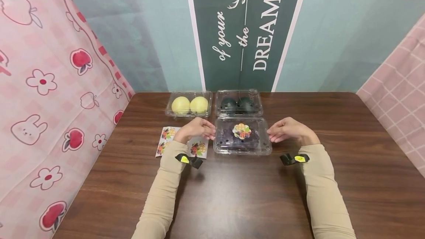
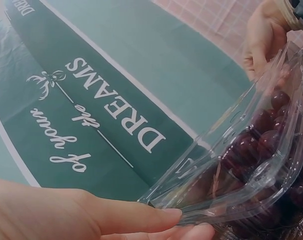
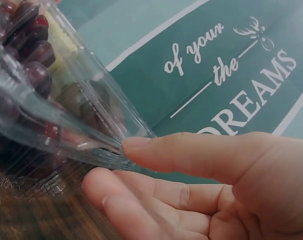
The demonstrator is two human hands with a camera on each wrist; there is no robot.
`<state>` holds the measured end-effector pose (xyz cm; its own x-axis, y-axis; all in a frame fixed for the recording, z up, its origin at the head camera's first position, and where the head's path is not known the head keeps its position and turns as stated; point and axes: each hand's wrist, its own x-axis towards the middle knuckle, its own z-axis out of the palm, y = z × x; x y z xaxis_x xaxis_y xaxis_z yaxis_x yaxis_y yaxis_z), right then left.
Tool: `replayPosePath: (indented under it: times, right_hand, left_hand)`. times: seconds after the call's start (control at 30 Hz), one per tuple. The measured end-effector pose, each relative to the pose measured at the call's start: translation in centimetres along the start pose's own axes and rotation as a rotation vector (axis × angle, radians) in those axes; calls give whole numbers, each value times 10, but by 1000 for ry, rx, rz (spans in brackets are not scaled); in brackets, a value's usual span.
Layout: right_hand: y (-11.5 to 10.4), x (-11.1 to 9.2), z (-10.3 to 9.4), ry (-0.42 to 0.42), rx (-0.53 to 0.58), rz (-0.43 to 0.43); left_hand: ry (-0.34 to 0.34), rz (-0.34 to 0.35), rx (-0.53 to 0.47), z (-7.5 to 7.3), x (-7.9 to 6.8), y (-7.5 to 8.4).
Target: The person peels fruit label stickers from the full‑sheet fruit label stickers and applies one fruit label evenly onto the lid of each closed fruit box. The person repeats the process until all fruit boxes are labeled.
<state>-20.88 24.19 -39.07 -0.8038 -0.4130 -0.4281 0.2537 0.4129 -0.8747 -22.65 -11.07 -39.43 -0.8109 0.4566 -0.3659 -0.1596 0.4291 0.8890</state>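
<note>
A clear plastic clamshell box lies lid-up on the table, with a fruit-print sticker on its lid. Dark red grapes show through its walls in both wrist views. My left hand pinches the left rim of the box between thumb and fingers. On the opposite side, my right hand holds the right rim, thumb above and fingers below. Partly under my left forearm and hand lies a white sheet of fruit stickers.
Behind the grape box stand two more clear boxes, one with yellow round fruits and one with dark round fruits. A hanging cloth with lettering rises at the table's back edge. The brown wooden table extends toward me.
</note>
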Motion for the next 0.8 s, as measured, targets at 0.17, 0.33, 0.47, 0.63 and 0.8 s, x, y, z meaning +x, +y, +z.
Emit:
replayPosePath:
  times: [0.17, 0.33, 0.47, 0.63, 0.8]
  right_hand:
    - [4, -1, -1, 12, 13, 8]
    - [7, -3, -5, 28, 1, 11]
    - [7, -9, -10, 47, -22, 11]
    - [8, -15, -17, 77, -64, 9]
    - [12, -19, -23, 95, -71, 16]
  left_hand:
    - [-4, 7, -7, 3, 2, -1]
    - [-5, 9, -10, 9, 4, 0]
    - [-2, 16, -35, 17, 7, 2]
    - [-3, 28, -54, 26, 10, 5]
    - [3, 29, -43, 35, 11, 9]
